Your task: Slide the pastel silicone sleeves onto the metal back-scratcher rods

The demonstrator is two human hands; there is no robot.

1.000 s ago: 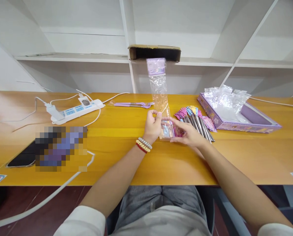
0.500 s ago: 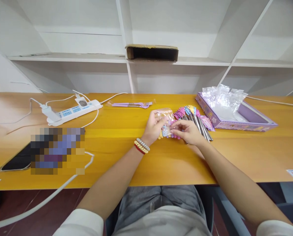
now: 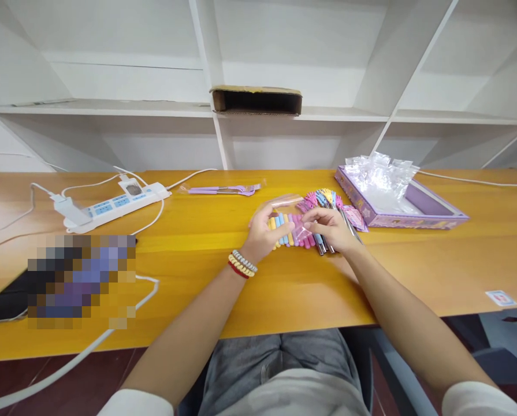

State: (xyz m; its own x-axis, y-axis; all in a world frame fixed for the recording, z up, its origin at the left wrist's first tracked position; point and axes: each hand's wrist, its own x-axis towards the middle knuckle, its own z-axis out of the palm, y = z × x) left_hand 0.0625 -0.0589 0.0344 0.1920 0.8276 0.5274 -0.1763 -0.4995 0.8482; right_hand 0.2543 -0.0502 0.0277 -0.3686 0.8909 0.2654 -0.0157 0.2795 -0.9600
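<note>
Pastel sticks (image 3: pixel 281 221) and clear plastic (image 3: pixel 285 200), left hand (image 3: pixel 262 234) and right hand (image 3: pixel 333 231) fingers pinched nearly closed on them, wooden table (image 3: pixel 293 294), white shelves (image 3: pixel 345 114)

- Shelving unit (image 3: pixel 130 108), white
- Cardboard box (image 3: pixel 257 101), open-fronted, shelved
- Power strip (image 3: pixel 119 206), white and blue
- Cable (image 3: pixel 67 364), thick, white
- Sticker (image 3: pixel 501 298), near front edge of wooden table (image 3: pixel 418 254)
</note>
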